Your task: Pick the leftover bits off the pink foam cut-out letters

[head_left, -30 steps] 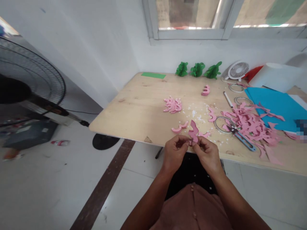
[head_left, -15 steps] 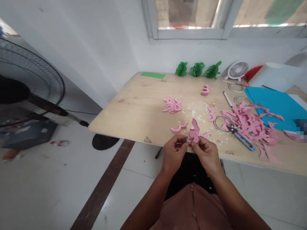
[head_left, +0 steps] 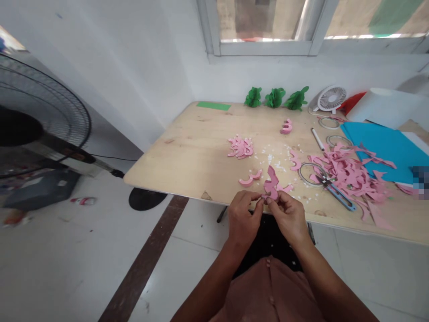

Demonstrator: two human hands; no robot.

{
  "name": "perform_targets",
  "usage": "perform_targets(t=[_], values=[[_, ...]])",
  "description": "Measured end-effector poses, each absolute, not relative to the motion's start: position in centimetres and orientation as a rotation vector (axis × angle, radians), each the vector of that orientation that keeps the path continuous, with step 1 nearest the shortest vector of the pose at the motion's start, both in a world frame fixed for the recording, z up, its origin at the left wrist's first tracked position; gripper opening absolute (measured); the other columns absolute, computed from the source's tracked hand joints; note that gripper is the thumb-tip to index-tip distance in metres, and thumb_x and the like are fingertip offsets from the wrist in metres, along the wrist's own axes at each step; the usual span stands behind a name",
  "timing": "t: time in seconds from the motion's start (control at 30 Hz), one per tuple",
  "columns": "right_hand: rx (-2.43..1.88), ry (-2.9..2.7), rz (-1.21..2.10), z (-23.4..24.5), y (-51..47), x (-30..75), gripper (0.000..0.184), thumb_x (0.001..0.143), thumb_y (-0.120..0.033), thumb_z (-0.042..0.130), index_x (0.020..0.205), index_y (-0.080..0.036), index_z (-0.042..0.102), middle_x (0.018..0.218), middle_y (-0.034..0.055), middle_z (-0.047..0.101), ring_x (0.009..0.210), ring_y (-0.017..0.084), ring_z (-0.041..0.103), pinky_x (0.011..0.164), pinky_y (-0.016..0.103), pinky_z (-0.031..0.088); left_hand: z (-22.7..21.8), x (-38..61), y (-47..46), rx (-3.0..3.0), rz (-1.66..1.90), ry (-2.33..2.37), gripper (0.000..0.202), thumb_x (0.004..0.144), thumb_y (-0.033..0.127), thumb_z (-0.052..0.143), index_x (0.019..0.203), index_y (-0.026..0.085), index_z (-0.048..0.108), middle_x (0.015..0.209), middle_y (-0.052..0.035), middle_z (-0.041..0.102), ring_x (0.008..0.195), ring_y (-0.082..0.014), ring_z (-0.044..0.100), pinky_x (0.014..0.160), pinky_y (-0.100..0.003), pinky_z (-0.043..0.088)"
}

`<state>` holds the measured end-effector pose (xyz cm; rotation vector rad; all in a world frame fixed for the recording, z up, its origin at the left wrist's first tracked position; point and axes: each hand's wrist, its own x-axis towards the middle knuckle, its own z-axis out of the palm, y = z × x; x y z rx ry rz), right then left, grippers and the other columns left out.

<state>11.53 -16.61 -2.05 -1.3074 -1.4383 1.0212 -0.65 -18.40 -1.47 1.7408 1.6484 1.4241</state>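
Note:
At the table's front edge my left hand [head_left: 245,215] and my right hand [head_left: 287,216] meet, fingertips pinched on a curved pink paper cutout [head_left: 271,184]. The fingers hide its lower end. Just behind the right fingers lies another pink piece [head_left: 284,188], partly covered. A curved pink cutout [head_left: 250,178] rests beyond my left hand, and a heap of similar cutouts [head_left: 240,146] sits farther back. To the right are blue-handled thread snips [head_left: 338,193], their blades by a roll of tape [head_left: 311,174].
Pink paper scraps [head_left: 355,172] pile up at right beside blue sheets [head_left: 402,152]. White bits [head_left: 270,159] are scattered mid-table. A marker [head_left: 317,139], green paper shapes [head_left: 275,98] and a small white fan [head_left: 331,98] stand or lie toward the back. A large fan [head_left: 43,103] is at left.
My left fingers have curled in closer at the cutout, and the left hand has turned slightly. The right hand and the things on the table look the same.

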Motion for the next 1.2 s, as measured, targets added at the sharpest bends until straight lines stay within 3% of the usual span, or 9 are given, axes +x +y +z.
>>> perform_targets(t=[0.2, 0.4, 0.93, 1.2], values=[[-1.383, -1.534, 0.913, -1.69, -16.74, 11.48, 0.02, 0.077, -0.031, 0.053, 0.063, -0.017, 0.057, 0.063, 0.0001, 0.056, 0.058, 0.012, 0.048, 0.057, 0.024, 0.039, -0.93, -0.67, -18.41, 1.697, 1.385, 1.635, 0.012, 0.079, 0.021, 0.055, 0.083, 0.017, 0.065, 0.081, -0.0055, 0.066, 0.081, -0.0169, 0.059, 0.073, -0.03, 0.048], [-1.376, -1.546, 0.915, -1.27, -16.81, 11.37, 0.016, 0.078, -0.03, 0.052, 0.069, -0.017, 0.058, 0.063, -0.0005, 0.054, 0.057, 0.012, 0.045, 0.056, 0.024, 0.037, -0.69, -0.82, -18.23, 1.499, 1.373, 1.573, 0.012, 0.075, 0.02, 0.058, 0.082, 0.018, 0.068, 0.077, -0.0037, 0.068, 0.072, -0.0147, 0.061, 0.065, -0.026, 0.048], [-1.289, -1.409, 1.117, -1.88, -16.6, 11.31, 0.019, 0.076, -0.033, 0.057, 0.067, -0.017, 0.059, 0.062, 0.0007, 0.055, 0.063, 0.015, 0.052, 0.058, 0.025, 0.042, -0.8, -1.29, -18.34, 1.429, 1.318, 1.535, 0.015, 0.079, 0.021, 0.054, 0.083, 0.018, 0.068, 0.08, -0.0039, 0.069, 0.074, -0.0145, 0.061, 0.069, -0.027, 0.048], [-1.262, -1.381, 1.133, -1.96, -16.74, 11.33, 0.018, 0.076, -0.033, 0.057, 0.066, -0.018, 0.059, 0.061, 0.0006, 0.054, 0.064, 0.016, 0.052, 0.058, 0.026, 0.042, -0.49, -1.29, -18.43, 1.457, 1.326, 1.531, 0.013, 0.075, 0.021, 0.058, 0.081, 0.018, 0.069, 0.079, -0.0042, 0.069, 0.072, -0.0146, 0.061, 0.064, -0.025, 0.049]])
